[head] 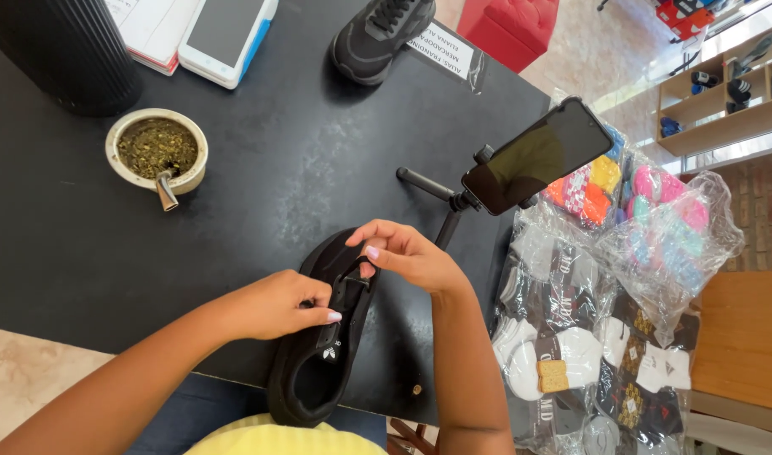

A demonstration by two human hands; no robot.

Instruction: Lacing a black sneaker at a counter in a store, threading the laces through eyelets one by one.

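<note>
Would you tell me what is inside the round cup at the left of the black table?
The cup is filled to the rim with green chopped herb, and a metal straw sticks out at its near edge. The straw's lower end and the cup's bottom are hidden under the herb.

Shoe (pixel 318 371): lower centre of frame, on the table (pixel 234 194), at its near edge.
Left hand (pixel 276 305): on the shoe's left side.
Right hand (pixel 407 253): at the shoe's upper end.
Phone on stand (pixel 537 156): right of the hands.
Cup (pixel 156 150): upper left.
Second shoe (pixel 379 38): top centre.
Sock packs (pixel 588 337): lower right, beside the table.
</note>
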